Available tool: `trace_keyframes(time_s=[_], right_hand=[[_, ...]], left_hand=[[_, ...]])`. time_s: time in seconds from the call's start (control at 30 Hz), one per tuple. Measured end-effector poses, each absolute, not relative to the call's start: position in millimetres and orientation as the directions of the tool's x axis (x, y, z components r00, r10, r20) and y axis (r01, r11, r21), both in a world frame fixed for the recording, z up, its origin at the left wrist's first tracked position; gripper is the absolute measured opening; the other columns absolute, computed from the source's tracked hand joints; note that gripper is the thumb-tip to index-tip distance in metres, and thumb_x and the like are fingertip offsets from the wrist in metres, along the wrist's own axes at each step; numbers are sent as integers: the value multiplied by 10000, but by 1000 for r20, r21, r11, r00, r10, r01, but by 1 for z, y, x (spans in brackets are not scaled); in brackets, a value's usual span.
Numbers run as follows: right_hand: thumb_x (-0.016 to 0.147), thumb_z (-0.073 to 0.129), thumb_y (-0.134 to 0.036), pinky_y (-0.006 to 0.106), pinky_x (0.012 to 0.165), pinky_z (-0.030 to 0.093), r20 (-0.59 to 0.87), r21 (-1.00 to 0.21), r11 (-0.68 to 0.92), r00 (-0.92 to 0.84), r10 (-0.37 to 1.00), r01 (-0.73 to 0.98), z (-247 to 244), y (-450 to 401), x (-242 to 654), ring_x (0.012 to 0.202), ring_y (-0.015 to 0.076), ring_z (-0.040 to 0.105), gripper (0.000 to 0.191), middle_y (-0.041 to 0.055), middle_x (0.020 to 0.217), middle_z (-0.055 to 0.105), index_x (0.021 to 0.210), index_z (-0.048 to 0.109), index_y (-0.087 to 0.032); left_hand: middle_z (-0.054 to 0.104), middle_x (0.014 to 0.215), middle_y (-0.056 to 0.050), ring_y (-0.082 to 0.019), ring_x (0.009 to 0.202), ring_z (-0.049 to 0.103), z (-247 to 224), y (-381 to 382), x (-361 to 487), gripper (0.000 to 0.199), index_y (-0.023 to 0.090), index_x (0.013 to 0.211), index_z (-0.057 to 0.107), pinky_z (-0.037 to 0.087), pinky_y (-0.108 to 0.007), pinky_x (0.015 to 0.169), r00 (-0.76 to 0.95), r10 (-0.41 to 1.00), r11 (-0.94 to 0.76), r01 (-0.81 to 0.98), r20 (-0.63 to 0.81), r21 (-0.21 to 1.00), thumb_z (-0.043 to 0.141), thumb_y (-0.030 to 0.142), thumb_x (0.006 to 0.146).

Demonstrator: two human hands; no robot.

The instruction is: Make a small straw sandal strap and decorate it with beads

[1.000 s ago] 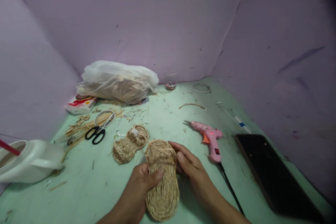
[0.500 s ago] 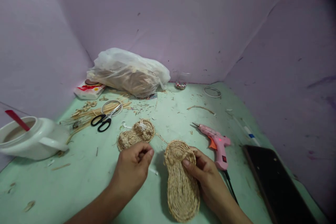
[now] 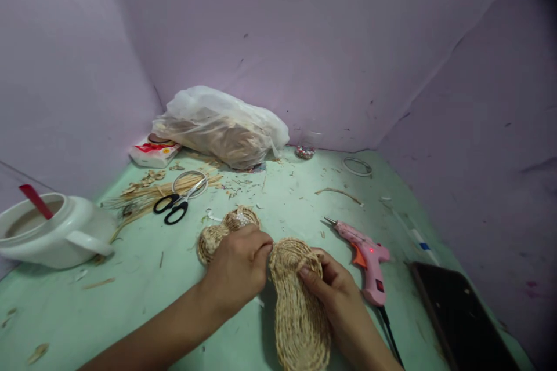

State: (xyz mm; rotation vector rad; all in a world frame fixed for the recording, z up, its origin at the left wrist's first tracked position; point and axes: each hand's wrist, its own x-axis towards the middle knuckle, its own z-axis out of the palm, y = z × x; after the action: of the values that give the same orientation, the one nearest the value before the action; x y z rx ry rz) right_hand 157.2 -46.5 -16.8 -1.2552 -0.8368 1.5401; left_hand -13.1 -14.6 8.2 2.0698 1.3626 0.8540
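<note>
Straw-coloured, the sole-shaped piece (image 3: 296, 308) is held over the green table (image 3: 134, 278), its upper right edge grasped by the right hand (image 3: 337, 290), seemingly to steady it. The left hand (image 3: 240, 262) is pinched closed beside its rim, on what I can't tell.

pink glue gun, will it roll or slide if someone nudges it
The pink glue gun would probably slide rather than roll, as it lies flat on its side. The black cord trailing from it may tug it round.
</note>
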Motion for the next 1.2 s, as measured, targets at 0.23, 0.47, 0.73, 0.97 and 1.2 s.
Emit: trace_keyframes(time_s=[0.23,0.47,0.73,0.97,1.2], right_hand=[[780,593,-348,265,647,420,-146,-987,-147,18,989,70,-21,-54,160,703,186,543,184,18,718,610,785,613,-165],[840,509,-381,275,680,416,-144,-971,-150,46,988,184,-24,-56,162,753,197,551,245,34,801,639,913,599,-165],[855,491,-333,265,645,417,-109,-972,-114,34,993,205,-27,-57,158,684,180,532,198,0,680,600,845,604,-171],[852,486,-316,265,673,420,-103,-964,-106,23,994,244,-25,-57,160,714,191,576,249,16,785,677,995,639,-182],[871,458,-327,261,654,413,-90,-951,-90,13,996,295,-28,-56,162,761,199,575,262,4,723,638,1033,600,-178]], left_hand=[[514,469,24,-112,391,450,-4,-13,-3,148,147,663,624,344,-214,390,193,942,194,347,-273,918,485,176,706],[638,733,-31,-118,555,528,6,-30,-7,101,170,711,654,408,-223,510,65,984,-179,461,169,869,554,164,713],[639,635,-34,-132,532,515,6,-36,11,108,172,689,703,384,-246,502,202,970,-221,511,134,830,605,192,728],[556,567,-2,-116,511,507,5,-38,10,132,165,628,629,376,-227,493,256,957,-259,521,140,813,543,119,717],[561,605,-6,-107,526,504,7,-39,9,116,161,639,582,391,-212,494,264,958,-231,497,108,836,522,142,737]])
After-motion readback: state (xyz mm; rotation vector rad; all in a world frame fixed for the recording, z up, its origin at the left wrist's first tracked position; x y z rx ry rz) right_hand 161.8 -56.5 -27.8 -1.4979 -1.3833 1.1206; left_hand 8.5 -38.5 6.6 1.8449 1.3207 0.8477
